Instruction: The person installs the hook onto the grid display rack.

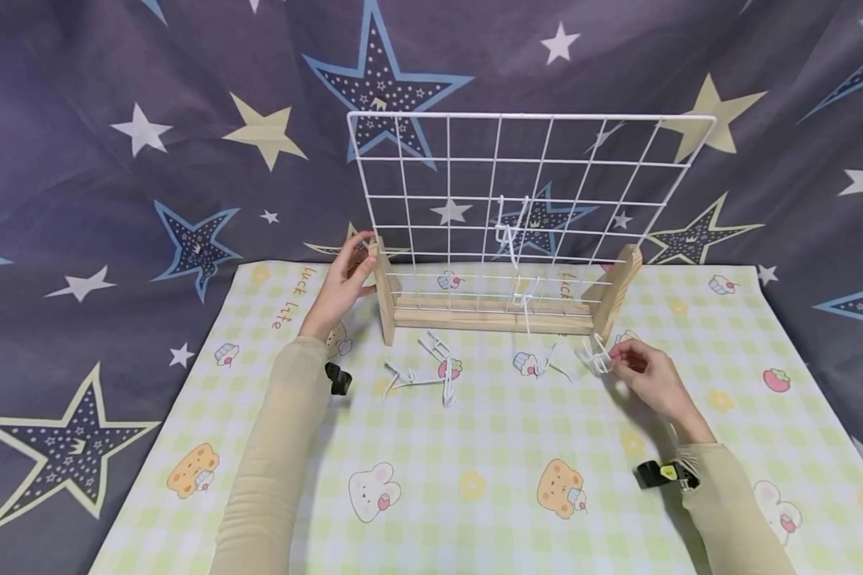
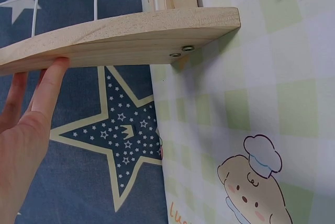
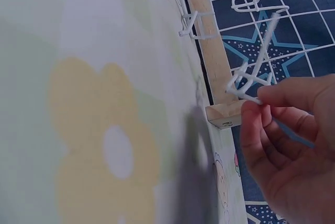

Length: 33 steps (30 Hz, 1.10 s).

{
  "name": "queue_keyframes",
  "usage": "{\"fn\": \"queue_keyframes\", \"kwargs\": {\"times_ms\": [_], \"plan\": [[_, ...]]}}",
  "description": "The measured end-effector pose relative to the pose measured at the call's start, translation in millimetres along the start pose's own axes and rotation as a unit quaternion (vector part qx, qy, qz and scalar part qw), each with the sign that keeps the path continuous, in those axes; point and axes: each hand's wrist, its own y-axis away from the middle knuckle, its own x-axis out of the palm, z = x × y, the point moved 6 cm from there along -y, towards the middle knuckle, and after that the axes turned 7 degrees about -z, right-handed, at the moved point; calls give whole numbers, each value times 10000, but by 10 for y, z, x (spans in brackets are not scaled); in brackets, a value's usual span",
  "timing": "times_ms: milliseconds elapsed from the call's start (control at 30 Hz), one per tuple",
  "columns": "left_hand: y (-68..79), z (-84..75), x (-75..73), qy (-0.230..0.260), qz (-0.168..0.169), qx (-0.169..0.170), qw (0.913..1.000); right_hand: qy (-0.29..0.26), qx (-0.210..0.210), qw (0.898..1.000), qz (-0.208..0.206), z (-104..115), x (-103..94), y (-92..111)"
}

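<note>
A white wire grid rack (image 1: 448,196) stands upright in a wooden base with a side piece at each end. My left hand (image 1: 341,283) rests its fingertips against the outside of the left wooden side piece (image 2: 120,46). Between thumb and fingers, my right hand (image 1: 647,375) pinches a white wire hook (image 3: 248,82) by its frame, close in front of the right side piece (image 1: 616,294). Two similar hooks hang on the grid near its middle, an upper hook (image 1: 505,233) and a lower hook (image 1: 523,299).
More white hooks lie on the checked tablecloth (image 1: 467,527) before the base: a left group (image 1: 413,378), a hook (image 1: 437,346) near the base and a hook (image 1: 549,364) to the right. A dark star-patterned cloth (image 1: 65,335) hangs behind the table.
</note>
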Motion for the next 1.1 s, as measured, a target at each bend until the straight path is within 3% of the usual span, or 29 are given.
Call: {"fn": "queue_keyframes", "kwargs": {"times_ms": [267,500,1100], "plan": [[-15,12,-9,83,7,-24,10000,-843,236,9958,275,24,63,4],[-23,21,-8,124,22,-65,9999,-1101,534,9914,455,41,109,-1],[16,-30,17,20,59,-7,10000,-1543,407,9872,26,242,34,-202]]}}
